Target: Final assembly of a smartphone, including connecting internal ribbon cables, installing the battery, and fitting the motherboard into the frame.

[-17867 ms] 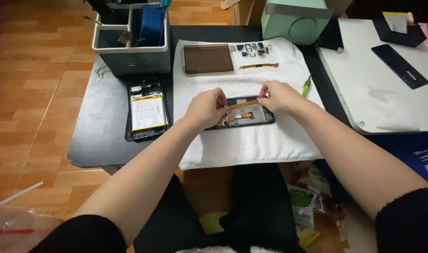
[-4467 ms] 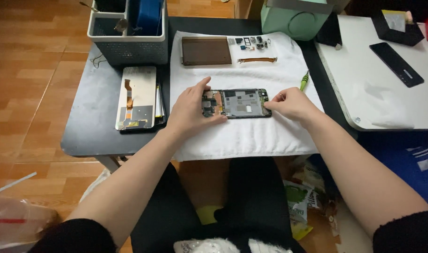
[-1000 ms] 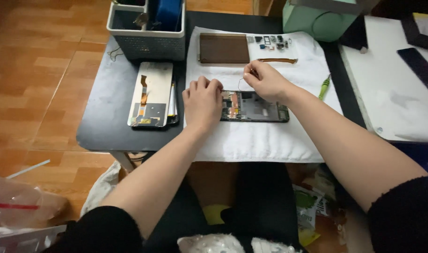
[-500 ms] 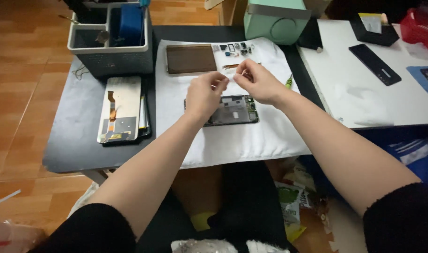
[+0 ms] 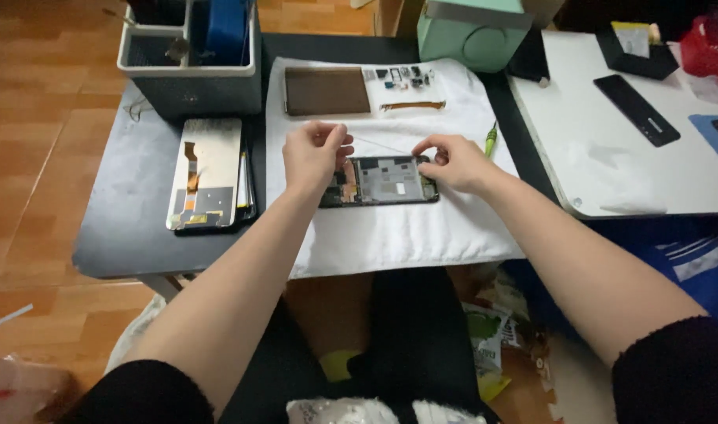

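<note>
Opened phone (image 5: 381,180) lies flat, long side left-right, on the white cloth (image 5: 390,235) at the middle of the black desk (image 5: 123,204), internals facing up. Left hand (image 5: 313,155) sits over the phone's left end, thumb and forefinger pinched together above it; right hand (image 5: 453,161) at the phone's right end, fingertips also pinched. A thin pale strand (image 5: 382,144) runs taut between the two pinches, just above the phone's far edge; what it is made of, cannot tell. Toward the far edge of the cloth: brown flat panel (image 5: 326,90), a cluster of small loose parts (image 5: 402,76), a thin orange-brown strip (image 5: 412,105). Green pen-like tool (image 5: 491,141) at the cloth's right edge, near the right hand. Left of the cloth, on the bare desk, a detached screen panel (image 5: 206,173) face down on a small stack. Grey bin (image 5: 188,71) at the desk's far left corner, blue roll (image 5: 225,30) inside. Mint-green box (image 5: 473,33) at the far edge. White table (image 5: 641,157) adjoining on the right carries a dark phone (image 5: 636,109).
</note>
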